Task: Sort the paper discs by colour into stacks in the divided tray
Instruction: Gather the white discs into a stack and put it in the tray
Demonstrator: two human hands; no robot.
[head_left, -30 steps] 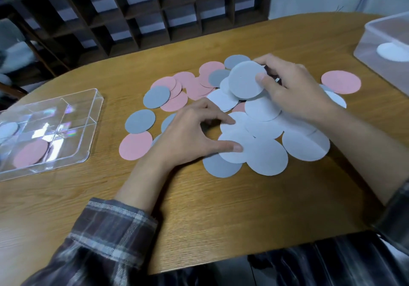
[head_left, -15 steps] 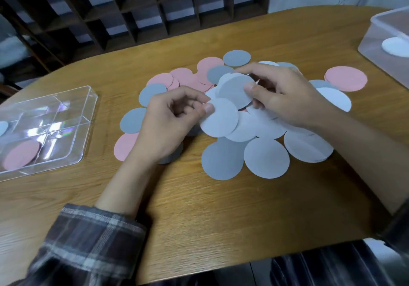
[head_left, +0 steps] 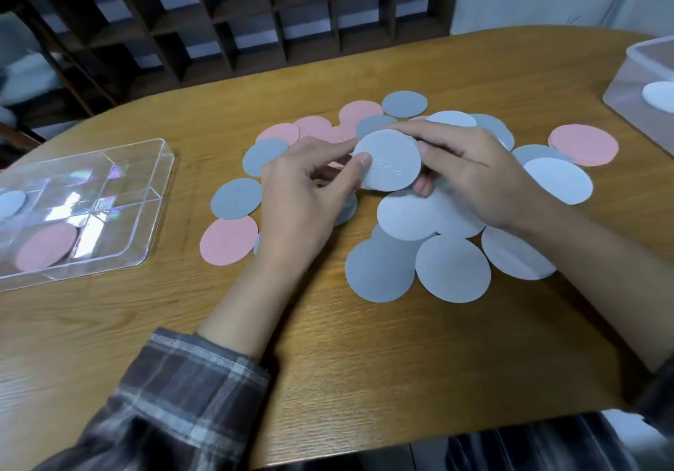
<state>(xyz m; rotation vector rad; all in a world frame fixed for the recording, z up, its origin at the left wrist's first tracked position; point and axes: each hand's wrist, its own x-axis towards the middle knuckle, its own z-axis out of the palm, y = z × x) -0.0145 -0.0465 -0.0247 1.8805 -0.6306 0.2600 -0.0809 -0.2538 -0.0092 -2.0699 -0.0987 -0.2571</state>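
Half a second before, each hand had carried its own pale disc. Now the two had come together, and the left hand (head_left: 306,193) and right hand (head_left: 470,175) both pinched the held white disc (head_left: 392,160) by its edges, just above the pile in the middle of the frame. Each grip was closed on it, thumbs on its face. Whether a second disc lay behind it could not be told. This looked like whites being gathered in hand before a trip to the tray. Little sorting was done, as most loose discs (head_left: 452,268) lay on the counter (head_left: 328,343). The divided tray (head_left: 160,193), at the left of the frame, held a pink disc (head_left: 46,247) in its near compartment and a pale disc (head_left: 11,203) at the frame's edge. A clear box (head_left: 634,69), upper right, held something white (head_left: 660,95).
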